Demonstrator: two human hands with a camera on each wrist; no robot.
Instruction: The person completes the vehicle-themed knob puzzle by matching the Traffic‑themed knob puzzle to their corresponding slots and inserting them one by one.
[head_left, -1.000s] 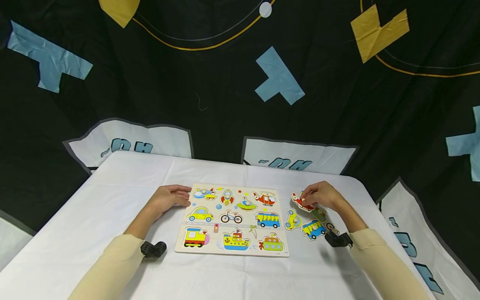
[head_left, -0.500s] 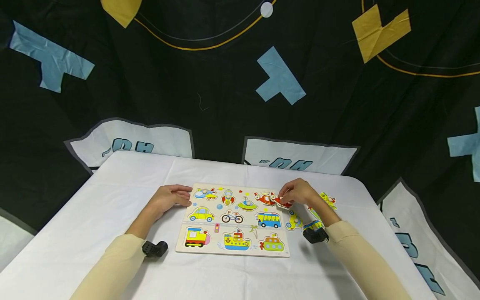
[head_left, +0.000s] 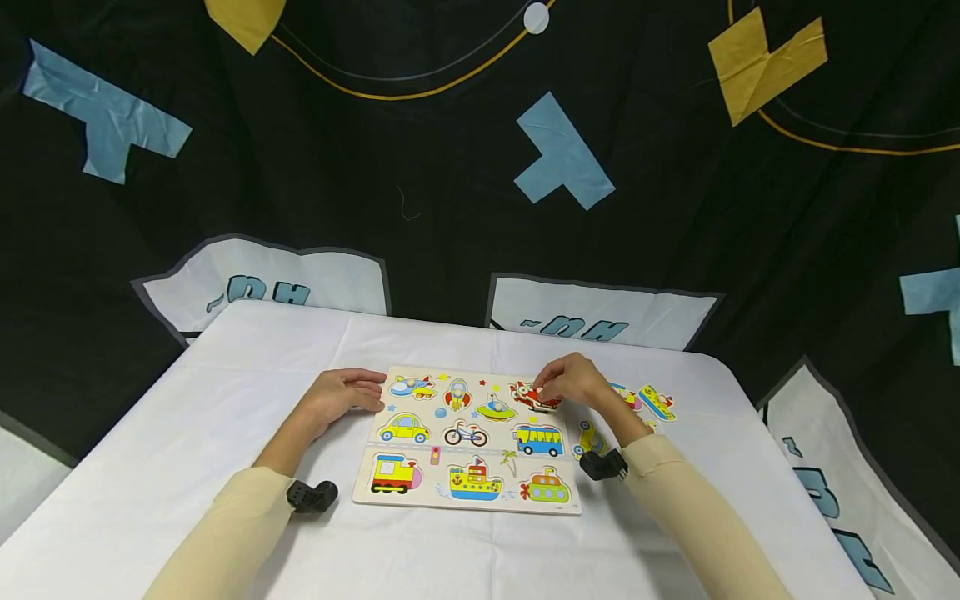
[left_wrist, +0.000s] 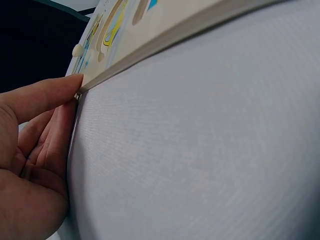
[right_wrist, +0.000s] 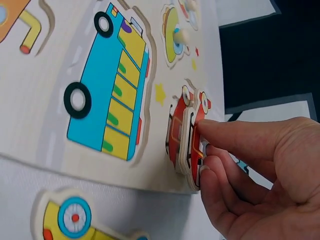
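My right hand [head_left: 577,379] pinches a red helicopter puzzle piece [right_wrist: 198,137] between thumb and fingers. The piece stands right over the matching helicopter picture [right_wrist: 176,131] at the board's far right corner, overlapping it in the right wrist view. That wooden puzzle board [head_left: 431,496] shows printed vehicles in shallow recesses. A flying saucer piece [right_wrist: 171,37] with a wooden peg sits in its recess beside the helicopter. At the board's far left corner, my left hand [head_left: 337,400] rests with its fingertips against the edge; one fingertip [left_wrist: 76,81] touches the corner in the left wrist view.
Right of the board lie loose puzzle pieces: a plane [head_left: 658,402], and a yellow wheeled piece [right_wrist: 80,217] close to the board's edge. My right forearm covers some of the pile. A white cloth [head_left: 420,558] covers the table; a black curtain [head_left: 435,167] hangs behind.
My right hand has carried the helicopter piece left from the loose pile to the board's far right corner. The left hand has stayed at the board's edge.
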